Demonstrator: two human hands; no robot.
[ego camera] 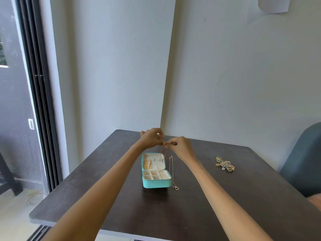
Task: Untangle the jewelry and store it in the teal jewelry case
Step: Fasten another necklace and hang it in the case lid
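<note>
**Chain hangs over open case lid**

Left hand and right hand both pinch a thin necklace chain; I see it hang straight down, directly above the open teal jewelry case on the dark worktop.

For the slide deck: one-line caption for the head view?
Both hands, left and right, pinch a thin chain above the open teal case; necklace beside it.

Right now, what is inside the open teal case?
The teal case lid holds gold jewelry on its left; a thin chain hangs at its right. The base compartments look empty, though near walls hide their floors.
</note>
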